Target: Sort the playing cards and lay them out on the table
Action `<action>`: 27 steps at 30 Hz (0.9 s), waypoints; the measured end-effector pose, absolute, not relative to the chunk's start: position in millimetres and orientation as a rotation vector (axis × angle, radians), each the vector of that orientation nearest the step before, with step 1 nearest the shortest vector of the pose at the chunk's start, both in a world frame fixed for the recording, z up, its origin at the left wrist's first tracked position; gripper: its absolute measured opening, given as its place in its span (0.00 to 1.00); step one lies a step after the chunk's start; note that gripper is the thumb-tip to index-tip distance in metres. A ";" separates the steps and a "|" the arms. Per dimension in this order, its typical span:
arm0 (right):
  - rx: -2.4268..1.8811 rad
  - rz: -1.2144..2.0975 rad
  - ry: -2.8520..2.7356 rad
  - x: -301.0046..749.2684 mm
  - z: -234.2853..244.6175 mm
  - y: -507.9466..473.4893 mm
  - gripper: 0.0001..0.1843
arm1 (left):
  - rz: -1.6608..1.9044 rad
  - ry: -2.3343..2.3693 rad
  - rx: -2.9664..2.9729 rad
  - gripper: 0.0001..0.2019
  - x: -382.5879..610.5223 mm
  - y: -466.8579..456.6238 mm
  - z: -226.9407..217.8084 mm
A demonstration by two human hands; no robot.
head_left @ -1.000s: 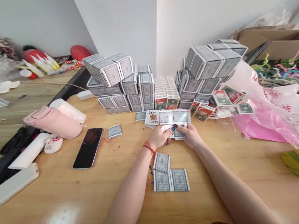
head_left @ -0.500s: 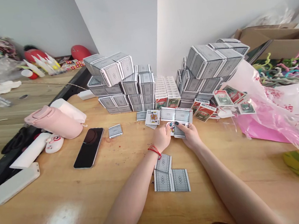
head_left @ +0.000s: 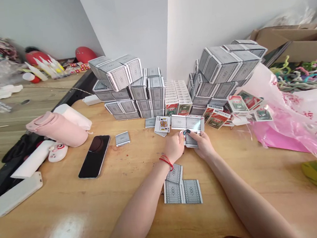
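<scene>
Centrally, the wooden table (head_left: 112, 198) is bearing a double row of small boxes (head_left: 183, 95), and every place here is being told from that double row. Just right of it, the right-hand stack of card blocks (head_left: 223, 69) is rising well above it; just left of it, the left-hand stack of card blocks (head_left: 129, 88) is standing almost as tall. Well to its left, a pink bottle (head_left: 60, 130) is lying on its side. Nearer the person than the double row, the right hand (head_left: 204, 144) is clamping the joined cards (head_left: 178, 121), its thumb pressing on top, and the left hand (head_left: 174, 147) is closing in a pinch at their near left side; which card is sitting under the left thumb cannot be told. A black phone (head_left: 94, 156) is resting to the near left of the double row. The joined cards are showing patterned backs just in front of it. Three loose cards (head_left: 173, 192) are lying farther in front of it, between the forearms, and a king card (head_left: 162, 125) is facing up at its near left corner
</scene>
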State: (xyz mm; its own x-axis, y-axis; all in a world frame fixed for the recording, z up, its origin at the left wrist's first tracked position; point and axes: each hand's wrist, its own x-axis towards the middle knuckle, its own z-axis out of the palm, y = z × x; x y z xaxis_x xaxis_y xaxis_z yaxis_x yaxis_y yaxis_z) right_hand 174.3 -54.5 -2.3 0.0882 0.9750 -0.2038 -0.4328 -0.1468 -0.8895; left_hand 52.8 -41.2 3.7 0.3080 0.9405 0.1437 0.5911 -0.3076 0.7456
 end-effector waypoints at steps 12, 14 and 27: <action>-1.028 1.410 -0.701 177.8 1.7 -52.8 0.18 | 0.706 1.301 2.046 0.24 36.7 -29.6 3.1; -1.018 1.418 -0.691 178.1 2.0 -53.2 0.19 | 0.711 1.301 2.079 0.22 38.3 -29.3 1.5; -1.007 1.436 -0.656 176.6 -4.3 -53.3 0.18 | 0.694 1.306 2.133 0.20 44.0 -32.8 2.8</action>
State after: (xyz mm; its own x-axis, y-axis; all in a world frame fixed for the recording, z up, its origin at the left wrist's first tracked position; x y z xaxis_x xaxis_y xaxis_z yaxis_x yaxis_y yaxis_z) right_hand 176.6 -53.3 -4.3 0.0778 0.9765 -0.2008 -0.4875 -0.1384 -0.8621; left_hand 44.0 -32.8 2.8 0.3975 0.9058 0.1464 0.6280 -0.3849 0.6763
